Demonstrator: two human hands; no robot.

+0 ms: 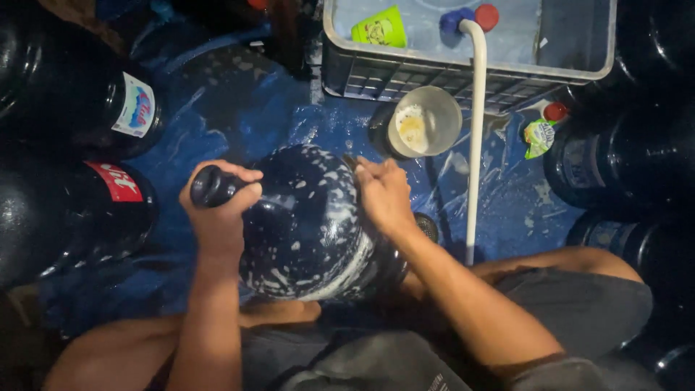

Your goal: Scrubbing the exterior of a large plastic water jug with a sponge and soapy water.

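Centrally, a large dark blue jug [308,224] lies on its side across the person's lap, its body streaked with white suds. All positions below are given relative to this jug.

Left hand [221,199]: closed firmly around the jug's neck [211,186], which points away to the left of the body. The fingers wrap over the top of the neck.

Right hand [384,195]: pressed flat against the upper right side of the jug, fingers together and pointing toward its top. Whether it holds a cloth or sponge cannot be determined; nothing shows beneath the palm.

Surroundings:
- Just beyond the jug, to the upper right, stands a round bowl [425,121] with a pale yellow residue inside.
- Behind the bowl sits a grey crate [463,76] filled with water; a green cup [379,29] floats in it.
- A white pipe [476,145] runs from the crate down past the jug's right side, near the right hand.
- A small green sachet [538,136] lies farther right of the bowl, beside a red cap [555,111].
- To the left of the jug, two dark jugs with labels [127,141] rest on the wet blue floor [239,108].
- More dark jugs [622,166] stand to the far right.
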